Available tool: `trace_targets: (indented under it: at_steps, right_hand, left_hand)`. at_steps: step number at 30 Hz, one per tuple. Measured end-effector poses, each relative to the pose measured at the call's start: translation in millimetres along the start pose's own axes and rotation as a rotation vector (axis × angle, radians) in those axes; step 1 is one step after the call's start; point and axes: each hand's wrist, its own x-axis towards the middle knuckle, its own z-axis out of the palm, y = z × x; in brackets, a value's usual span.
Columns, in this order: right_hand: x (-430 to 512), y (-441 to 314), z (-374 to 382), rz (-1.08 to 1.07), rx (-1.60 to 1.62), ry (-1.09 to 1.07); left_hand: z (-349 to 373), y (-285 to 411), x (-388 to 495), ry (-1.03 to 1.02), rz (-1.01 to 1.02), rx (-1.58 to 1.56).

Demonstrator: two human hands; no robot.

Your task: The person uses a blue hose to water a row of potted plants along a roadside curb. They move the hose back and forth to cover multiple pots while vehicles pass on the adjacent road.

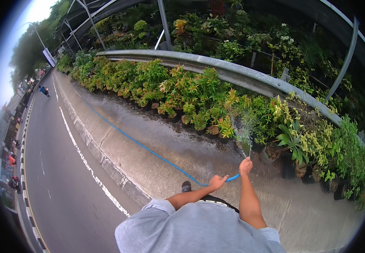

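My right hand (245, 165) grips the end of a blue hose (147, 149), and a fan of water (243, 128) sprays up from it onto the potted shrubs (225, 121). Lower and to the left, my left hand (218, 182) is closed round the same hose. From there the hose runs away along the concrete pavement to the upper left. The shrubs have green, yellow and reddish leaves and stand in a long row. Wet, dark concrete shows beside their pots. A broad-leaved plant (291, 140) stands right of the spray.
A metal guardrail (201, 60) curves behind the row, with more plants and metal posts (164, 25) beyond. At left, a stone kerb (90, 144) borders the road (62, 177). A person (44, 91) is far off on the road. A dark shoe (186, 186) shows below me.
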Motion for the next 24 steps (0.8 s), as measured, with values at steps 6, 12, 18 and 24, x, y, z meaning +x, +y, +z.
trace_targets:
  at_steps: [6,12,18,24]
  right_hand:
    - [-7,-24,21,-0.107,0.003,-0.087]
    - [-13,-45,40,-0.151,0.06,-0.165]
    - [-18,-61,44,-0.117,0.064,-0.16]
    - [-16,-63,44,-0.126,0.031,-0.167]
  left_hand:
    - [-12,-6,-7,0.122,-0.041,-0.07]
    - [-28,-9,-8,0.212,-0.042,-0.088]
    - [-42,-7,-9,0.221,-0.055,-0.125]
    - [-53,0,-6,0.167,-0.078,-0.093]
